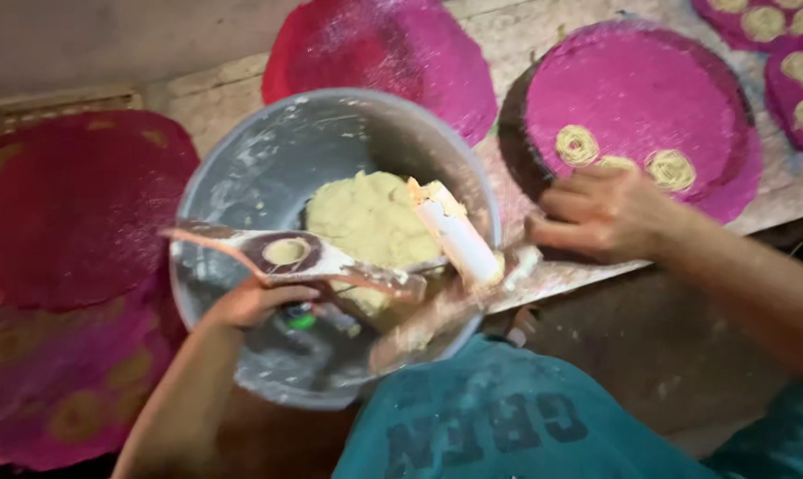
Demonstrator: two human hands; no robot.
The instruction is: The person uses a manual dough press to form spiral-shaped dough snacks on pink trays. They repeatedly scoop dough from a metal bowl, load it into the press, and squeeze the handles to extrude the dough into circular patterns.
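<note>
My left hand (258, 303) grips a wooden press (299, 257) with a round, dough-filled hole and holds it level over a grey bowl (242, 160). A lump of pale yellow dough (366, 217) lies in the bowl. A white cylinder (456, 238) smeared with dough leans against the bowl's right rim. My right hand (601, 217) is off to the right, fingers curled at the near rim of a pink round mat (632, 89). That mat carries three yellow noodle coils (579, 145). Whether the hand grips the mat is unclear.
More round woven mats lie about: a magenta one (375, 44) behind the bowl, a dark red one (73, 204) at left, one with faint coils (55, 390) at lower left, and two with coils (801, 80) at top right. My teal shirt (508, 417) fills the bottom.
</note>
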